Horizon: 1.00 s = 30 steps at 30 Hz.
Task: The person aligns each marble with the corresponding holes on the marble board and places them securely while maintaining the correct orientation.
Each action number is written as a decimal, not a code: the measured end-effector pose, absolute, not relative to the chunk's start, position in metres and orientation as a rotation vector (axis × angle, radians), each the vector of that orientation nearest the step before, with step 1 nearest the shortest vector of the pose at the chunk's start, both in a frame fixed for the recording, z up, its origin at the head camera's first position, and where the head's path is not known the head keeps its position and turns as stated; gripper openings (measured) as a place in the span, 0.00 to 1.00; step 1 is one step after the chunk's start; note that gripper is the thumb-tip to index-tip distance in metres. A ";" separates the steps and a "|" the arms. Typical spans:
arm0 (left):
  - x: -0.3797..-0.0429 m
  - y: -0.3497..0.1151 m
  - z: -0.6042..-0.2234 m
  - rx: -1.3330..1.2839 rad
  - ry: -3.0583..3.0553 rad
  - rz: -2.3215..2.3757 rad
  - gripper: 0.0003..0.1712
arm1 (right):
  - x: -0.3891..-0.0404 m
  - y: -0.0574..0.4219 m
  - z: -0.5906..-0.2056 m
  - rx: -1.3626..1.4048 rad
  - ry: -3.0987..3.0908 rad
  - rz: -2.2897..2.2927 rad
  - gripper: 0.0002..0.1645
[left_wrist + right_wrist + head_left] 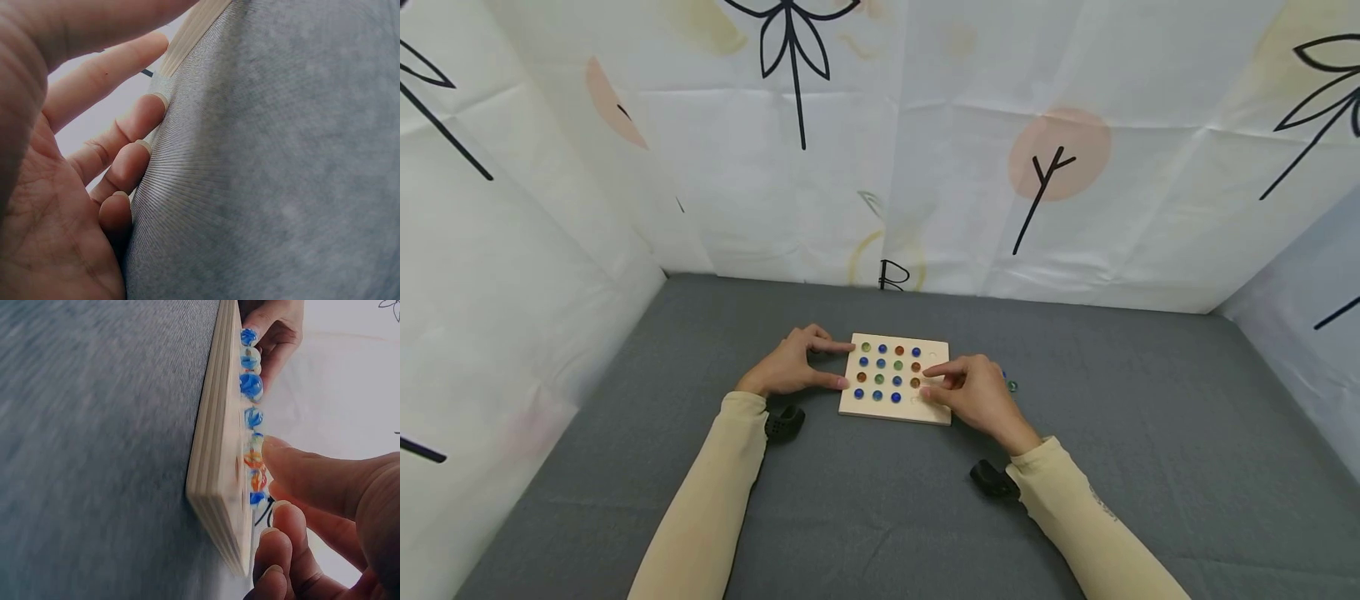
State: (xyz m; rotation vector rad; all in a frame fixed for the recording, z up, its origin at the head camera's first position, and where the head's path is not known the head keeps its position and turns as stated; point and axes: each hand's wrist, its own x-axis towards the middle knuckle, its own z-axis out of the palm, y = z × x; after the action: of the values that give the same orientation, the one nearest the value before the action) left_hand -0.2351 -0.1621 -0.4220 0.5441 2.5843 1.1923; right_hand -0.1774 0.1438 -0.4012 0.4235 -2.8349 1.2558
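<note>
A pale wooden board [895,408] lies on the grey cloth, with rows of glass marbles in blue, green and orange seated in its hollows. My left hand [790,364] rests at the board's left edge, its straight index finger near the far corner and the thumb lower down. Over the board's right part is my right hand [981,392]. Its thumb and index fingertips are spread beside an orange marble [915,382], wider apart than the marble. In the right wrist view the thumb [312,469] comes right up to the row of marbles.
Loose marbles [1012,386], green and blue, lie on the cloth just beyond my right hand. A grey cloth [880,517] covers the table. White printed curtains [955,208] close off the back and sides. Each wrist carries a black camera [784,423].
</note>
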 end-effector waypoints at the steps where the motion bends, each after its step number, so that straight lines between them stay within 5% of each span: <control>1: -0.235 -0.162 -0.422 0.544 2.585 1.191 0.36 | -0.177 0.146 -0.401 0.425 -2.830 1.255 0.13; 30: -0.235 -0.162 -0.422 0.571 2.578 1.196 0.36 | -0.157 0.221 -0.394 0.327 -2.817 1.169 0.17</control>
State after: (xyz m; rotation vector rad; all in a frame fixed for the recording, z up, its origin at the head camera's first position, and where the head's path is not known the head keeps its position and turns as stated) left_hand -0.2346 -0.1621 -0.4218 0.5714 2.5785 1.1960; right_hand -0.1572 0.2206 -0.3942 0.3265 -2.8169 1.1691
